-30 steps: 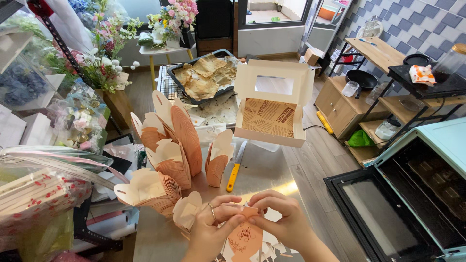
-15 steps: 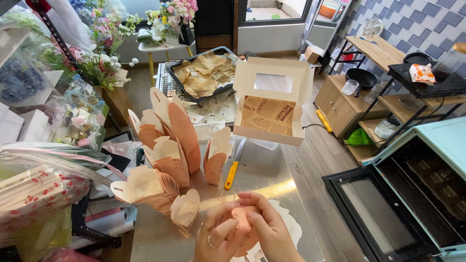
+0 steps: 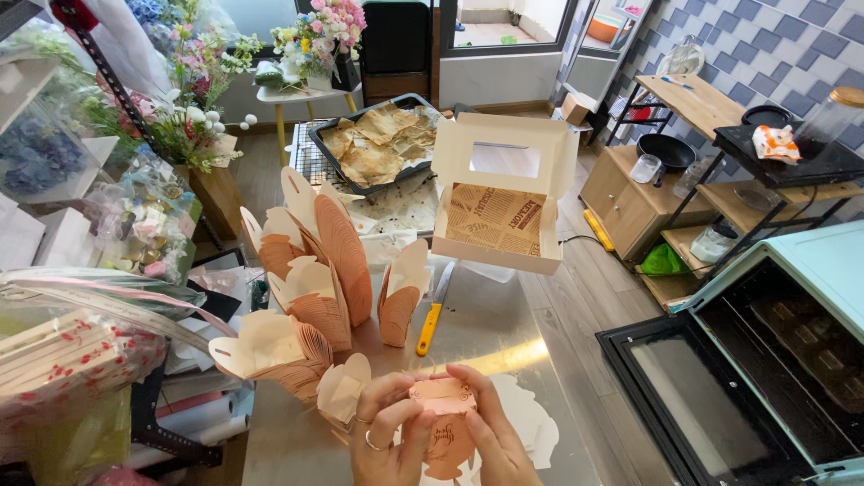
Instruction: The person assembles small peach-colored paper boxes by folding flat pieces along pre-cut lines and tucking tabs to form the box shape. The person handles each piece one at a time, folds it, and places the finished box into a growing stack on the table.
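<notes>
Both hands hold one small peach-coloured paper box low over a steel table. My left hand, with rings on it, grips its left side. On the right side, my right hand has its fingers curled over the top flap. Stacks of flat peach box blanks stand fanned out just beyond my hands. A yellow-handled knife lies to their right. An open white window box lined with printed paper sits farther back.
A dark tray of baked flat pieces rests on a rack at the back. An oven with its door open stands at the right. Flowers and wrapped packages crowd the left; wooden shelves with pans are at far right.
My hands drew closer together and lifted the small box, turning it upright and closing fingers over its top. The view shifted slightly; everything else stayed put.
</notes>
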